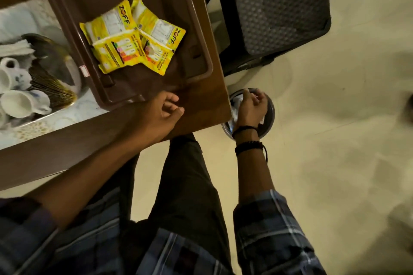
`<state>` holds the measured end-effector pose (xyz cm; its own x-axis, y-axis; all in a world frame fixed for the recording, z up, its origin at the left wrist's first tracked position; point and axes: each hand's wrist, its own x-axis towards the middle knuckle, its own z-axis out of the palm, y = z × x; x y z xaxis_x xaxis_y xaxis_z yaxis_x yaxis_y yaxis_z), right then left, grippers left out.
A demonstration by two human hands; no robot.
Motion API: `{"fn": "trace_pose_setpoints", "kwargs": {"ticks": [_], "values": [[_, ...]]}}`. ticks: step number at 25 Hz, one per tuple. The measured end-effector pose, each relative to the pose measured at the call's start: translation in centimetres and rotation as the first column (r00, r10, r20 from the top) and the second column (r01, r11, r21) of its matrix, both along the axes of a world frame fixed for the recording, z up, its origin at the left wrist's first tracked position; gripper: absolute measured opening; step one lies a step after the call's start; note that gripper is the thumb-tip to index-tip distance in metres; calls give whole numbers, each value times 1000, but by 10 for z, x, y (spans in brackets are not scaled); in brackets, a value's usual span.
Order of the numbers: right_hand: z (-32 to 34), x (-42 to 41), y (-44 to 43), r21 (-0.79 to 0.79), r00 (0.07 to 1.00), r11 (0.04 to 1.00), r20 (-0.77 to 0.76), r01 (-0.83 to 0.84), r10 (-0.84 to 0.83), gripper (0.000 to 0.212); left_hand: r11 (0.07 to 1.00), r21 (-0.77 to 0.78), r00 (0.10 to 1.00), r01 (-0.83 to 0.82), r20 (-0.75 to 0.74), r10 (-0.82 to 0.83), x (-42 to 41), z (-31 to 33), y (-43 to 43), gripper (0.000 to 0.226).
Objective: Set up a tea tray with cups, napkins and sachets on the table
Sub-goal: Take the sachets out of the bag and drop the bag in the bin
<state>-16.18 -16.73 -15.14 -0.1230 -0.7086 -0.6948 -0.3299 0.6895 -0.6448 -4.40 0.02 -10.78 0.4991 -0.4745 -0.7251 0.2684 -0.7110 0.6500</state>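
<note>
A brown plastic tray (209, 60) lies on the wooden table (201, 109). Several yellow ZOFF sachets (134, 35) are piled in its middle. To the left, white cups (17, 102) lie on their sides in a steel tray, with folded white napkins (15, 49) behind them. My left hand (161, 114) rests on the table just off the brown tray's near corner, fingers loosely curled and holding nothing. Past the table's corner, my right hand (251, 109) hangs over a round steel bin (271, 116) on the floor. Its fingers are loosely bent, and I see nothing in them.
A dark plate with gold ribbing (51, 78) sits among the cups. A black woven-seat chair (279, 6) stands on the pale floor right of the table, behind the bin. White scraps lie inside the bin. My legs stand close to the table's near edge.
</note>
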Motion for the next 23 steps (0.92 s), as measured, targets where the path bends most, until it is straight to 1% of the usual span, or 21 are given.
{"fn": "trace_pose_setpoints", "kwargs": {"ticks": [2, 4, 5, 6, 8, 10, 12, 13, 15, 16, 18, 19, 21, 23], "values": [[22, 26, 13, -142, 994, 984, 5, -105, 106, 39, 998, -10, 996, -66, 56, 67, 10, 4, 5, 22], [39, 59, 28, -261, 967, 937, 36, -234, 252, 36, 992, -14, 983, -128, 131, 128, 23, 6, 13, 26], [42, 75, 35, -300, 939, 904, 65, -305, 338, 34, 989, -7, 974, -151, 170, 150, 29, 4, 17, 28], [42, 91, 43, -311, 898, 869, 88, -385, 430, 32, 985, 11, 963, -174, 209, 167, 37, 2, 22, 30], [33, 119, 54, -250, 809, 803, 107, -541, 578, 26, 978, 56, 940, -199, 293, 175, 50, -4, 31, 35], [17, 139, 58, -121, 757, 761, 88, -637, 648, 20, 988, 105, 907, -117, 417, 63, 61, -12, 35, 42], [0, 150, 58, 9, 746, 746, 41, -666, 665, 29, 986, 165, 842, 26, 529, -111, 70, -20, 30, 47], [-6, 154, 58, 60, 746, 744, 21, -666, 666, 34, 981, 180, 818, 69, 552, -159, 76, -25, 25, 48], [-15, 159, 58, 138, 766, 757, 19, -638, 642, 41, 974, 200, 815, 109, 543, -202, 89, -34, 12, 48], [-18, 159, 58, 159, 792, 777, 63, -609, 607, 41, 968, 219, 825, 120, 521, -220, 95, -40, 5, 47], [-20, 155, 59, 169, 821, 805, 169, -569, 545, 40, 952, 272, 850, 142, 460, -259, 107, -49, -5, 41], [-20, 153, 60, 163, 821, 808, 188, -567, 539, 39, 941, 297, 861, 162, 423, -282, 112, -52, -8, 38], [-18, 150, 61, 113, 817, 813, 173, -572, 550, 39, 923, 318, 869, 218, 367, -332, 119, -55, -9, 35], [-11, 151, 64, 38, 805, 816, 196, -577, 560, 43, 911, 320, 851, 261, 370, -373, 123, -55, -5, 39]]}}
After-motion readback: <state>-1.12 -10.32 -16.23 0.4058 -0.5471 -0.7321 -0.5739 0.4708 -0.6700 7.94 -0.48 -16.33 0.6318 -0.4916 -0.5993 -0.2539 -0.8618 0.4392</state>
